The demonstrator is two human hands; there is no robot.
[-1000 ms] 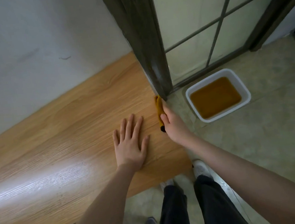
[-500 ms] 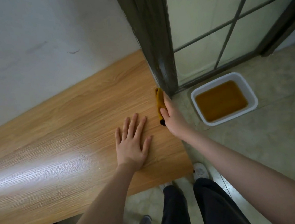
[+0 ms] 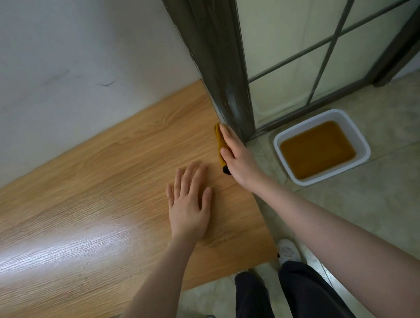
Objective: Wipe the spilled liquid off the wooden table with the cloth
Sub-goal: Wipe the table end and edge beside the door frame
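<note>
The left hand (image 3: 187,208) lay flat on the wooden table (image 3: 85,225), fingers spread. The right hand (image 3: 238,161) pressed a yellow cloth (image 3: 220,147) against the table's right edge, beside the dark door frame (image 3: 219,66). A white tub (image 3: 358,139) of brown liquid stood on the floor

The table (image 3: 90,198) at left is light brown with wavy wood lines and a white shine. The cloth (image 3: 220,147) at centre is yellow with a black end. The tub (image 3: 358,139) at right is white, its liquid (image 3: 316,149) brown. The wall (image 3: 48,59) is white.
</note>
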